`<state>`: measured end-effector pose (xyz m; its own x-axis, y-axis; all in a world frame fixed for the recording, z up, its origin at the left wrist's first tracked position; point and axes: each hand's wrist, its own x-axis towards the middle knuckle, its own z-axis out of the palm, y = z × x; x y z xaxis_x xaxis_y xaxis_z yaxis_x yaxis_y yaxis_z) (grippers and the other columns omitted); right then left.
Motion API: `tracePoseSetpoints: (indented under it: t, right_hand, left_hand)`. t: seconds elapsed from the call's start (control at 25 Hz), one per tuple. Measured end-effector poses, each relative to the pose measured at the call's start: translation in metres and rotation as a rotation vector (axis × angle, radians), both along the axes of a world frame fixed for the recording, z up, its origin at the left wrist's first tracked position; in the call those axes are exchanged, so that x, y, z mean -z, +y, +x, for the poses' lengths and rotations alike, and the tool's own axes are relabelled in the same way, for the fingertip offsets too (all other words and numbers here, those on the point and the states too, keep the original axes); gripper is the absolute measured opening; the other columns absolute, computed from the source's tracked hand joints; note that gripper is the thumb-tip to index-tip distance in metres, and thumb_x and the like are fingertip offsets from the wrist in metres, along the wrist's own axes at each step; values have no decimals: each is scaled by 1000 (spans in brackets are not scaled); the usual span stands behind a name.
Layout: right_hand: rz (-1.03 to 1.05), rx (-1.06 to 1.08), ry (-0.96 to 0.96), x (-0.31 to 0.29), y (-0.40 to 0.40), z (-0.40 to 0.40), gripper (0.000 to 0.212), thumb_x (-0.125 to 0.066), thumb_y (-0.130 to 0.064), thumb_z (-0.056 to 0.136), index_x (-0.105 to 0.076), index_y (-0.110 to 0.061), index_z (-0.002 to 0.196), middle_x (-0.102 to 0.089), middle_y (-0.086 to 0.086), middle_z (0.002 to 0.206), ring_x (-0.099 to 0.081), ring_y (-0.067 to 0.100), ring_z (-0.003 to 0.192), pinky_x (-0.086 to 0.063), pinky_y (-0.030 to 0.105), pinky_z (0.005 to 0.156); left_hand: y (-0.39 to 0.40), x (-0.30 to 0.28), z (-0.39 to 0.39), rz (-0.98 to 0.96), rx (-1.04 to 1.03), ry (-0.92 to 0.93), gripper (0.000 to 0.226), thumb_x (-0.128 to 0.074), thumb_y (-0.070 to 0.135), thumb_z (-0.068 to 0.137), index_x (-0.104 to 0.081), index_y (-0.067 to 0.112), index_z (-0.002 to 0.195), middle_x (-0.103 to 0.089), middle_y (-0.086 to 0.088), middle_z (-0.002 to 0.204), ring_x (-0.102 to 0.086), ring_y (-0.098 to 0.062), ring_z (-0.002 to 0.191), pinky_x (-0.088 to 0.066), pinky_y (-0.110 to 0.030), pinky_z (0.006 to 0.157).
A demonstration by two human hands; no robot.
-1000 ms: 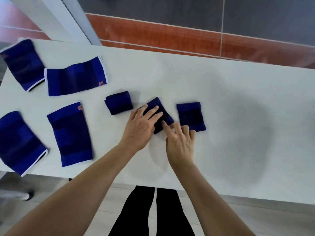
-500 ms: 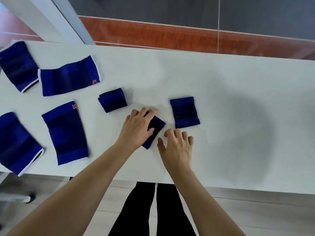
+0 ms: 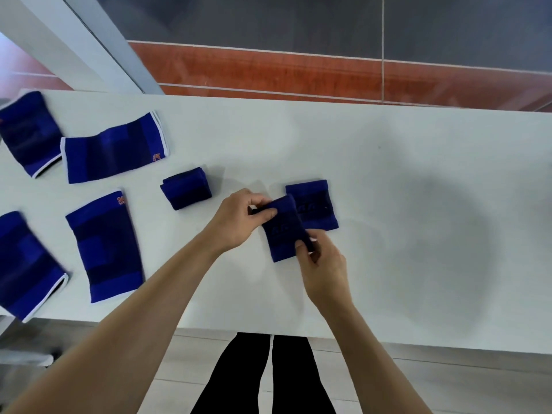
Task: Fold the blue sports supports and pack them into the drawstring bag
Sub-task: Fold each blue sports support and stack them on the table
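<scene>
I hold a small blue wrist support (image 3: 282,234) between both hands over the middle of the white table (image 3: 418,234). My left hand (image 3: 239,219) pinches its far left corner and my right hand (image 3: 321,264) pinches its near right corner. It overlaps the left edge of a second flat wrist support (image 3: 316,209). A folded support (image 3: 186,188) lies to the left. Several larger blue supports lie flat at the left: one (image 3: 104,246) nearest, one (image 3: 115,147) behind it, two at the table's left edge (image 3: 28,132) (image 3: 25,265). No drawstring bag is in view.
The table's near edge runs just above my black-trousered legs (image 3: 263,377). A white slanted post (image 3: 74,40) rises at the far left. Red and grey floor lies beyond the table's far edge.
The small support was pressed flat under my left hand; now both hands have taken hold of its corners and it lies spread longer, turned upright beside the right-hand support.
</scene>
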<state>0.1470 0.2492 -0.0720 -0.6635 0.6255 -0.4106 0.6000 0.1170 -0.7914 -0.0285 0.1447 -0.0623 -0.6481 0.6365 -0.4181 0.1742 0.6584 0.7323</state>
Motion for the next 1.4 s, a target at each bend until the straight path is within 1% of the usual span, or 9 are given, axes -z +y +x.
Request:
tracePoseSetpoints:
  t: [0.08, 0.2, 0.32, 0.56, 0.76, 0.96, 1.08, 1.28, 1.4]
  right_hand:
    - [5, 117, 28, -6, 17, 3, 6, -52, -27, 102, -53, -30, 108, -69, -9, 83, -63, 11, 68, -52, 27, 60]
    - [59, 196, -21, -7, 36, 0, 5, -49, -30, 103, -53, -28, 103, -69, -7, 81, -62, 12, 67, -53, 38, 62]
    - [72, 236, -73, -1, 50, -5, 9, -54, -31, 101, -60, -25, 100, -68, -11, 82, -63, 8, 72, -55, 36, 64]
    - [165, 168, -101, 11, 60, -8, 12, -56, -31, 101, -63, -22, 102, -70, -8, 81, -62, 5, 73, -42, 18, 60]
    - [268, 143, -99, 22, 56, -7, 9, -58, -27, 99, -59, -21, 105, -67, -6, 83, -60, 12, 75, -52, 38, 77]
    - [276, 154, -166, 23, 53, -10, 22, -56, -25, 97, -52, -22, 119, -60, -3, 93, -57, 17, 89, -31, 27, 85]
    - [279, 157, -234, 22, 52, -14, 19, -54, -28, 97, -56, -20, 113, -58, -1, 104, -55, 20, 96, -32, 30, 88]
    - [246, 153, -327, 19, 55, -21, 17, -53, -30, 98, -58, -16, 106, -55, 2, 107, -51, 23, 102, -31, 33, 93]
    - [200, 108, -238, 13, 56, -20, 14, -55, -30, 98, -57, -16, 100, -59, -1, 97, -56, 21, 94, -44, 33, 88]
  left_hand:
    - [28, -3, -3, -10, 64, 71, 19, -63, 31, 98, -72, 26, 113, -57, 4, 106, -56, -5, 82, -40, -15, 75]
    - [66, -1, -3, -32, 158, 227, 14, -61, 31, 98, -69, 27, 109, -66, 5, 101, -58, -18, 94, -47, -30, 80]
    - [84, 2, -2, -53, 133, 331, 14, -65, 32, 95, -68, 26, 106, -70, 7, 98, -55, -19, 101, -50, -37, 82]
    - [87, 20, 2, -65, 82, 361, 14, -66, 32, 95, -67, 23, 105, -63, 4, 102, -59, -20, 101, -54, -39, 82]
    - [86, 28, 10, -101, 70, 400, 19, -62, 35, 97, -63, 24, 112, -56, 2, 110, -52, -21, 106, -51, -36, 81]
    - [89, 33, 14, -144, 71, 487, 22, -61, 40, 97, -62, 24, 112, -56, -1, 105, -53, -22, 99, -43, -29, 73]
    - [90, 37, 16, -151, 87, 519, 24, -61, 40, 97, -61, 23, 114, -54, -2, 106, -54, -23, 97, -43, -29, 72]
    - [71, 33, 34, -73, 59, 704, 18, -57, 23, 100, -62, 16, 116, -58, -5, 115, -55, -27, 92, -52, -37, 76]
    - [29, 38, 70, 13, 237, 775, 35, -47, 4, 94, -64, 12, 124, -64, -6, 123, -58, -29, 101, -51, -42, 85]
